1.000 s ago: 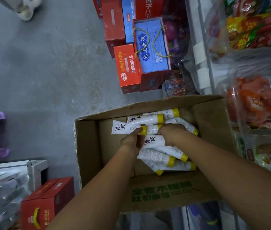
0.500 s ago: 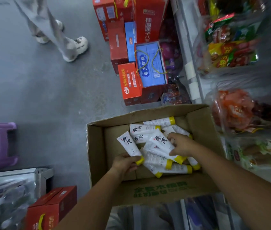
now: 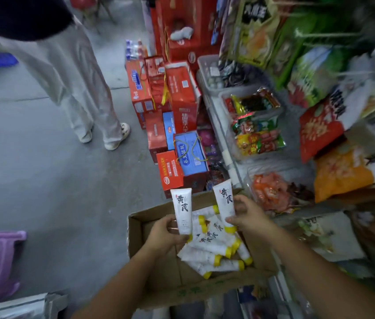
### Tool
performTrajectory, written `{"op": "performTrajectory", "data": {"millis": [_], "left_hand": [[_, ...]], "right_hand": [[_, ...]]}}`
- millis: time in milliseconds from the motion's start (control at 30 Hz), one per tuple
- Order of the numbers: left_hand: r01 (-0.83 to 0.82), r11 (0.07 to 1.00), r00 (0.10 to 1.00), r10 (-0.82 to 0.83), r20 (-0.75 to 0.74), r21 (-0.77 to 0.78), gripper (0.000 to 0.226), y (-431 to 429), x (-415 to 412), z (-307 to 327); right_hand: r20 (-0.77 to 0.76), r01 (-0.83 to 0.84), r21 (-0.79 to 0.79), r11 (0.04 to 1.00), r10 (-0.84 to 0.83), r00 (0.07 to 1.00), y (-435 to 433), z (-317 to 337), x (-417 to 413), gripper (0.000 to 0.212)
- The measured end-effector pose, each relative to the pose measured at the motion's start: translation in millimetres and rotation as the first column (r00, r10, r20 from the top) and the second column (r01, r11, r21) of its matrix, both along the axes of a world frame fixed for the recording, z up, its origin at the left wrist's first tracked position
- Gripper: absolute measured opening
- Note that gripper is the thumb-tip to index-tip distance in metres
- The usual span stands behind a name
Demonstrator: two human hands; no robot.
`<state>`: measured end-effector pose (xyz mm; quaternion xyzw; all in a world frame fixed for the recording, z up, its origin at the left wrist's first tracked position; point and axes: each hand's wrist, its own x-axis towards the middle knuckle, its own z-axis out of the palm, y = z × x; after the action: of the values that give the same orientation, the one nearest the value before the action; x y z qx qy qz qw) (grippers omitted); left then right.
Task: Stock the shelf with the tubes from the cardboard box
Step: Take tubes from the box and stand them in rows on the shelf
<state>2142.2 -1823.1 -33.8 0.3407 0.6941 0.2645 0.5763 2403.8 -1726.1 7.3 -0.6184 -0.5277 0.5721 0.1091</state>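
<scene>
Crowded shop aisle, shelf [image 3: 217, 125] at right. The left hand [image 3: 163, 234] grips a white tube [image 3: 182, 209] by its cap end, the right hand [image 3: 248, 218] a second tube [image 3: 225, 203], above the cardboard box [image 3: 136, 238] of more tubes [image 3: 207, 252]. Probably light, squashy; caps firmest.

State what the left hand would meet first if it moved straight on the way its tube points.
Probably the orange-red carton just beyond the cardboard box; the left hand holds its tube raised, so it might pass above. Depth is unclear.
</scene>
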Motion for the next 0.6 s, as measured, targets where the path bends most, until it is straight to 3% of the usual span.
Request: {"op": "performTrajectory", "data": {"millis": [233,600], "left_hand": [[0.199,0.957,0.979,-0.185,-0.084,0.210,0.060,45.0,-2.2,109.0],[0.547,0.737,0.830,-0.540,-0.142,0.396,0.059,91.6,48.4,224.3]], "right_hand": [[-0.049,0.231,0.152,0.961,-0.226,0.973,-10.3,103.3,6.3,0.058],[-0.113,0.541,0.257,0.801,-0.531,0.840,-88.0,206.4,38.7,0.052]]}}
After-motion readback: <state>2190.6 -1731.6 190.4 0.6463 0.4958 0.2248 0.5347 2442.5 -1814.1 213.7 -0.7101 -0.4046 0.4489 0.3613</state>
